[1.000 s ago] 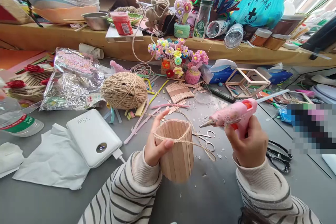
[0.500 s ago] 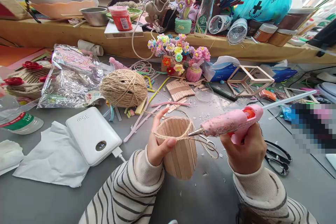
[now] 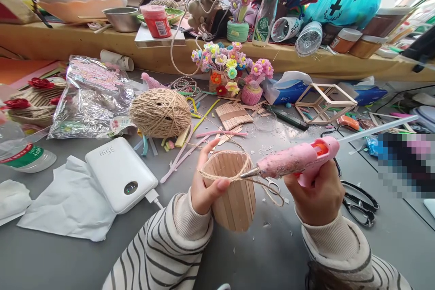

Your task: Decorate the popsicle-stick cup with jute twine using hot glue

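My left hand (image 3: 207, 188) grips a small cup made of wooden craft sticks (image 3: 234, 206), thumb against its near rim and fingers around its left side. Jute twine (image 3: 222, 156) runs around the rim, and a loose loop hangs off to the right. In my right hand (image 3: 321, 192) is a pink hot glue gun (image 3: 292, 158) with a clear glue stick (image 3: 377, 129) poking out of its back. Its metal nozzle points left and meets the twine at the rim's near right side. Behind the cup sits a ball of jute twine (image 3: 160, 113).
A white power bank (image 3: 120, 176) and crumpled paper (image 3: 70, 204) lie at left. Bundled craft sticks (image 3: 234, 115), a stick frame (image 3: 326, 104) and fluffy flowers (image 3: 224, 63) stand farther back. Black-handled scissors (image 3: 362, 204) rest beside my right wrist. A cluttered ledge (image 3: 118, 47) spans the back.
The glue gun's nozzle has shifted slightly left along the twine at the rim. My left hand and the cup stay almost still.
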Motion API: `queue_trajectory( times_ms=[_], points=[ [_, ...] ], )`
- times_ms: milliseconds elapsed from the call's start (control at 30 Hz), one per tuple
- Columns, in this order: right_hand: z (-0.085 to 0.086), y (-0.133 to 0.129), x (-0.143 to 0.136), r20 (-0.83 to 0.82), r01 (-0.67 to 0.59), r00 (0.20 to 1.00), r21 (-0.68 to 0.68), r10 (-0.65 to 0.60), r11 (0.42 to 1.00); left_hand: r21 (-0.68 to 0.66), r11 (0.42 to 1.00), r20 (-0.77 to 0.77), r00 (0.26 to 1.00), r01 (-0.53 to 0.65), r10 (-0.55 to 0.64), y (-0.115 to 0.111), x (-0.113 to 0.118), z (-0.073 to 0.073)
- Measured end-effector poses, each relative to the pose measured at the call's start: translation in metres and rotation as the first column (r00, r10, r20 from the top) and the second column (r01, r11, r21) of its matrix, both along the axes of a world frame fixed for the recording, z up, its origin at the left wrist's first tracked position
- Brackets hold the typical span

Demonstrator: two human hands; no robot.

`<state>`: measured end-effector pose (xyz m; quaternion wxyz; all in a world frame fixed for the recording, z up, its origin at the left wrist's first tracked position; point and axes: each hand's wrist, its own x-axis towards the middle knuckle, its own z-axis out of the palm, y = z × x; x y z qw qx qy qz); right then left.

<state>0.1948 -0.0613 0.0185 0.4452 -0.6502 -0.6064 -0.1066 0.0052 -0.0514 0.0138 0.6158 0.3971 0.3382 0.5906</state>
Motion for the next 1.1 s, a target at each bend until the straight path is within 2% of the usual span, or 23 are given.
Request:
queue_trajectory(
  times_ms=[233, 400, 633, 900, 1100],
  points=[
    [0.000, 0.003, 0.004, 0.081, -0.041, 0.996, 0.065, 0.036, 0.997, -0.001, 1.000, 0.009, 1.000, 0.006, -0.006, 0.000, 0.000, 0.000],
    [0.000, 0.003, 0.003, 0.054, -0.055, 0.997, 0.057, 0.052, 0.997, 0.001, 1.000, 0.006, 1.000, -0.005, 0.005, 0.001, 0.000, -0.002],
    [0.005, 0.010, 0.004, 0.196, -0.066, 0.980, 0.240, 0.018, 0.969, 0.006, 1.000, -0.024, 1.000, -0.002, 0.002, 0.001, -0.002, -0.004],
    [0.008, 0.011, 0.004, 0.212, -0.083, 0.977, 0.255, 0.028, 0.963, -0.014, 1.000, -0.001, 1.000, 0.017, -0.017, 0.001, -0.002, -0.002],
    [0.007, 0.011, 0.005, 0.214, -0.064, 0.977, 0.252, 0.009, 0.966, 0.059, 0.998, -0.036, 0.999, 0.028, -0.026, 0.005, -0.007, -0.012]
  ],
)
